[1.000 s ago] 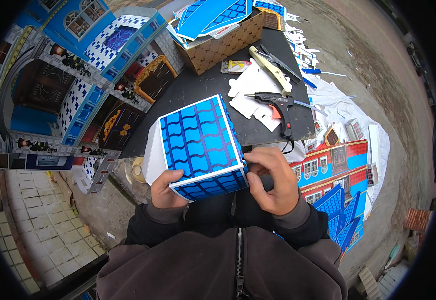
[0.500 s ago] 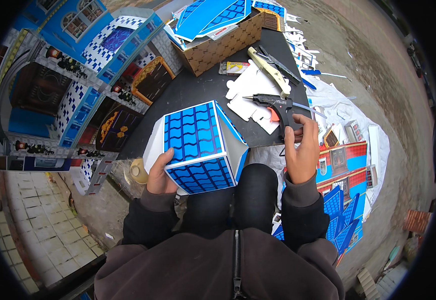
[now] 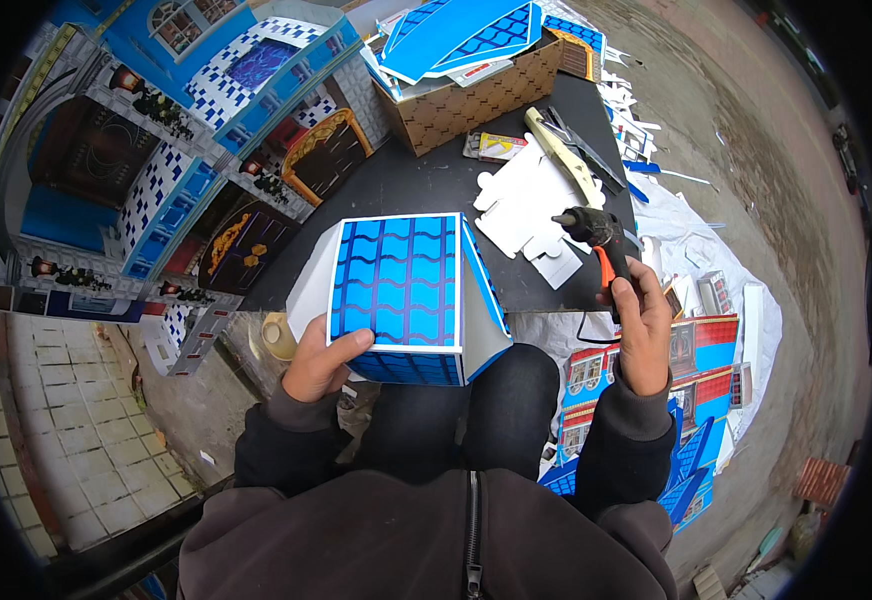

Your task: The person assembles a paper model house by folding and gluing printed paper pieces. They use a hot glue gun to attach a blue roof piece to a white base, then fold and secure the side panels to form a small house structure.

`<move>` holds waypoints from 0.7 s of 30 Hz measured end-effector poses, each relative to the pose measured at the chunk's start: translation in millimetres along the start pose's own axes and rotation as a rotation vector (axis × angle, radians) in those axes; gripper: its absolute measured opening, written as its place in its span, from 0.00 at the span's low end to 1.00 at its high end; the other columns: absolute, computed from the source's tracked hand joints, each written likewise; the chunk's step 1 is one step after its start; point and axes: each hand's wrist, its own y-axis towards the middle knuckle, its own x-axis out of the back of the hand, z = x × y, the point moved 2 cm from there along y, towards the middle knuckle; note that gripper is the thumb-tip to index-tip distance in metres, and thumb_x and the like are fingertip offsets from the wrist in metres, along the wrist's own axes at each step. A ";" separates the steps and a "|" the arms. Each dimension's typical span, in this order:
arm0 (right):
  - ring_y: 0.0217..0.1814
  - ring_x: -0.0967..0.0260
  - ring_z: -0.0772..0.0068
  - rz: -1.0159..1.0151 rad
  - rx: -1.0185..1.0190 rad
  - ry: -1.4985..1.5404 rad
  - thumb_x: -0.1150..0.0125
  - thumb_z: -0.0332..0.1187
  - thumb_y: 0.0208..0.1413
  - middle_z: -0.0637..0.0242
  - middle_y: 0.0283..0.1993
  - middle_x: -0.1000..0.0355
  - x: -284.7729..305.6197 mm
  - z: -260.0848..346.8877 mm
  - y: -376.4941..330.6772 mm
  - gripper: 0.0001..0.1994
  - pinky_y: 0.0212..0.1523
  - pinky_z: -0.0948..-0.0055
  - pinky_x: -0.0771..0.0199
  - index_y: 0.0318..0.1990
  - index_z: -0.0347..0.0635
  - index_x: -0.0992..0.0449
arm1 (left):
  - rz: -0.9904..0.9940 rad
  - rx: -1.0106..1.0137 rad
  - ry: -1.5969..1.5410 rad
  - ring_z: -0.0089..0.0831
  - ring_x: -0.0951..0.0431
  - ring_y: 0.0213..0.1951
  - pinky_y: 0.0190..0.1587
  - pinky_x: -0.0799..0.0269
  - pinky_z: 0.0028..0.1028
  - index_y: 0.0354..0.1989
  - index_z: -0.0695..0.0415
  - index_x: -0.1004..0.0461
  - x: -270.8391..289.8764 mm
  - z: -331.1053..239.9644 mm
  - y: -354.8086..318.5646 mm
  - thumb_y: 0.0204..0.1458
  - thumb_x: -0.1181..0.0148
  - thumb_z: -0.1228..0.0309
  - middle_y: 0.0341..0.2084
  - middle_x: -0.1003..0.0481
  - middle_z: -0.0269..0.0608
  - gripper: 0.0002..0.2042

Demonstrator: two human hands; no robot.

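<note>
Brown box (image 3: 481,108): blue-patterned panels (image 3: 461,45) rise above its rim.
Left hand (image 3: 324,364): grasps the blue tile-patterned piece (image 3: 396,280).
Right hand (image 3: 644,325): now grasps the glue gun (image 3: 598,232), unheld half a second earlier.

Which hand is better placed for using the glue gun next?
Probably the right hand: it holds the glue gun by its handle. The left hand is busy holding the blue folded piece, with its thumb on top.
</note>
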 end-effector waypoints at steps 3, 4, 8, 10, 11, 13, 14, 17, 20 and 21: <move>0.35 0.30 0.76 0.281 -0.186 0.254 0.41 0.44 0.66 0.63 0.35 0.28 14.8 21.2 -3.6 0.28 0.40 0.77 0.28 0.63 0.27 0.30 | 0.055 -0.008 0.035 0.31 0.22 0.53 0.60 0.29 0.33 0.62 0.68 0.30 -2.4 -6.7 -6.3 0.58 0.33 0.65 0.53 0.22 0.46 0.27; 0.31 0.31 0.76 0.365 -0.219 0.286 0.41 0.47 0.65 0.64 0.32 0.30 16.4 25.5 -2.7 0.28 0.36 0.77 0.28 0.59 0.28 0.29 | 0.074 -0.002 0.046 0.31 0.22 0.53 0.59 0.29 0.32 0.62 0.68 0.29 -3.4 -8.6 -8.6 0.58 0.33 0.66 0.52 0.21 0.46 0.26; 0.26 0.32 0.75 0.314 -0.231 0.217 0.39 0.42 0.64 0.62 0.32 0.29 13.1 33.3 -8.7 0.19 0.28 0.75 0.29 0.50 0.32 0.27 | 0.099 0.037 0.103 0.26 0.23 0.48 0.54 0.29 0.29 0.57 0.66 0.26 -5.7 -15.2 -17.9 0.57 0.33 0.66 0.47 0.21 0.40 0.23; 0.26 0.32 0.75 0.257 -0.117 0.130 0.38 0.40 0.63 0.60 0.35 0.28 8.0 39.3 -15.4 0.19 0.26 0.76 0.29 0.51 0.31 0.27 | 0.104 0.053 0.126 0.24 0.24 0.46 0.53 0.30 0.28 0.56 0.66 0.25 -6.5 -17.9 -21.2 0.57 0.33 0.65 0.45 0.21 0.39 0.22; 0.25 0.32 0.75 0.226 -0.061 0.088 0.37 0.39 0.63 0.60 0.36 0.27 5.6 43.0 -18.4 0.19 0.26 0.76 0.30 0.51 0.31 0.27 | 0.101 0.051 0.133 0.24 0.24 0.45 0.52 0.30 0.27 0.56 0.66 0.25 -6.7 -19.3 -22.3 0.57 0.33 0.65 0.44 0.21 0.38 0.22; 0.24 0.33 0.79 0.180 -0.011 0.083 0.38 0.37 0.63 0.56 0.43 0.24 1.3 50.1 -26.1 0.18 0.24 0.78 0.32 0.53 0.31 0.27 | 0.104 0.048 0.145 0.23 0.24 0.44 0.52 0.30 0.27 0.56 0.65 0.24 -7.7 -21.2 -23.6 0.57 0.33 0.65 0.44 0.20 0.38 0.22; 0.24 0.34 0.80 0.179 0.006 0.070 0.38 0.36 0.64 0.56 0.44 0.24 -0.4 53.4 -28.6 0.18 0.24 0.78 0.32 0.54 0.30 0.27 | 0.108 0.044 0.150 0.23 0.24 0.44 0.52 0.30 0.27 0.56 0.65 0.24 -8.3 -22.0 -23.9 0.57 0.33 0.65 0.44 0.20 0.38 0.21; 0.27 0.34 0.84 0.265 0.035 -0.029 0.39 0.34 0.66 0.59 0.46 0.22 -3.5 60.5 -31.0 0.18 0.27 0.80 0.33 0.58 0.32 0.27 | 0.109 0.044 0.162 0.23 0.24 0.44 0.52 0.30 0.27 0.56 0.65 0.24 -10.1 -23.9 -25.1 0.58 0.33 0.65 0.43 0.20 0.37 0.21; 0.31 0.31 0.83 0.291 0.014 -0.066 0.37 0.31 0.66 0.65 0.42 0.20 -4.0 62.2 -31.9 0.14 0.32 0.79 0.31 0.54 0.34 0.23 | 0.116 0.049 0.164 0.22 0.24 0.44 0.51 0.30 0.26 0.56 0.65 0.24 -11.6 -26.0 -26.2 0.58 0.33 0.65 0.43 0.20 0.37 0.21; 0.31 0.31 0.82 0.286 0.025 -0.084 0.36 0.31 0.66 0.66 0.40 0.20 -4.2 62.2 -32.3 0.13 0.32 0.78 0.32 0.53 0.33 0.23 | 0.125 0.037 0.165 0.22 0.24 0.44 0.51 0.30 0.26 0.56 0.65 0.24 -12.1 -26.9 -26.5 0.58 0.33 0.65 0.43 0.20 0.36 0.21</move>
